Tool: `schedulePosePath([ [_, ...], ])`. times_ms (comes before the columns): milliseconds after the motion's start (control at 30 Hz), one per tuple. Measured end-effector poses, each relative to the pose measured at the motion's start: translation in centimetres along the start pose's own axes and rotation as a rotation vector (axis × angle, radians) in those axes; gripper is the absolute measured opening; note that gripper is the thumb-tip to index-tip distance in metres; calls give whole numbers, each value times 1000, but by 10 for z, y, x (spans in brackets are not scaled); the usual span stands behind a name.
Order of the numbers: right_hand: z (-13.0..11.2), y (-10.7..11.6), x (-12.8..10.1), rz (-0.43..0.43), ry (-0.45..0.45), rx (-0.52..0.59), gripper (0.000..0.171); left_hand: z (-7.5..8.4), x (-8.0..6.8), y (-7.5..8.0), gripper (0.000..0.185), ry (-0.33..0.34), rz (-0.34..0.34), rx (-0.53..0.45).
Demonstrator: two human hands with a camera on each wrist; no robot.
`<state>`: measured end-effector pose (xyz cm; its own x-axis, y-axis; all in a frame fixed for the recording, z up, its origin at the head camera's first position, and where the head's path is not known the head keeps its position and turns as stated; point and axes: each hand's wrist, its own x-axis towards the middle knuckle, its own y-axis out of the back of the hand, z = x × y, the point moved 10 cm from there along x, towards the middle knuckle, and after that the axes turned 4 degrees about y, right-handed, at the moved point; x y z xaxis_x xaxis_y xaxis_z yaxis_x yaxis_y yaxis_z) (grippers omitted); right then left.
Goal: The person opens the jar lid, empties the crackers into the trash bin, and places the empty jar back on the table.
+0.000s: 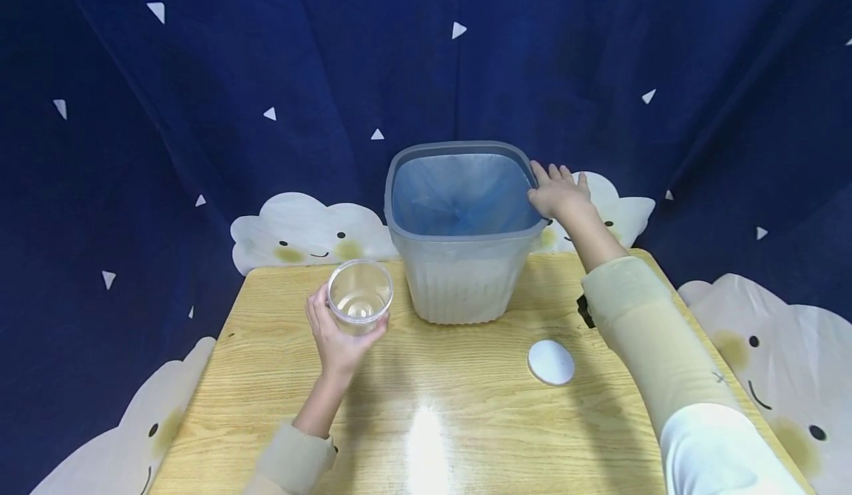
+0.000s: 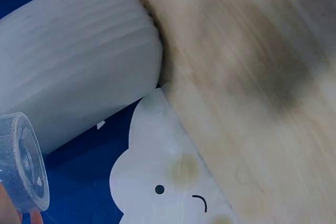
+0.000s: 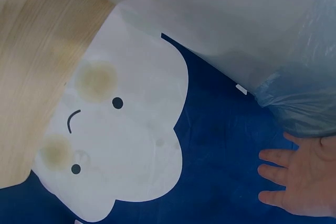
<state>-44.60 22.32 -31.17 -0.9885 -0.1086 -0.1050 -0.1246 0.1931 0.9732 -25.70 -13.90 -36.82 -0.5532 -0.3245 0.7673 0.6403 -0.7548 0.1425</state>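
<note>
My left hand (image 1: 339,338) grips a clear plastic jar (image 1: 361,292) from its near left side, thumb and fingers round its wall. The jar is held above the table with its round mouth showing and nothing visible inside; its base shows in the left wrist view (image 2: 29,163). Right of it stands a whitish ribbed trash bin (image 1: 462,277) with a grey rim and a bluish bag (image 1: 459,192) lining it. At the bin's right rim is my right hand (image 1: 561,193), fingers straight and spread, the thumb side by the rim. In the right wrist view that hand (image 3: 310,177) holds nothing.
A round white lid (image 1: 551,362) lies flat on the wooden table (image 1: 466,406), right of centre. Behind the table hangs a dark blue curtain (image 1: 333,51) with white triangles and smiling clouds. The bin stands near the table's far edge.
</note>
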Motion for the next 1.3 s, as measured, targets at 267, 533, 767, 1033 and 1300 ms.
schedulePosePath([
  [267,1,1,-1,2,2,5,60,-7,-15,-1,91,23,-31,5],
  [533,-1,0,-2,3,5,12,60,-14,-34,-2,89,54,-79,-1],
  [767,-1,1,-2,5,4,10,60,-18,-49,-4,90,82,-126,-11],
  [1033,-2,1,-1,10,7,2,60,-19,-64,-7,90,118,-156,-18],
  [1300,0,0,0,15,5,-7,60,-20,-78,-12,90,175,-193,-56],
])
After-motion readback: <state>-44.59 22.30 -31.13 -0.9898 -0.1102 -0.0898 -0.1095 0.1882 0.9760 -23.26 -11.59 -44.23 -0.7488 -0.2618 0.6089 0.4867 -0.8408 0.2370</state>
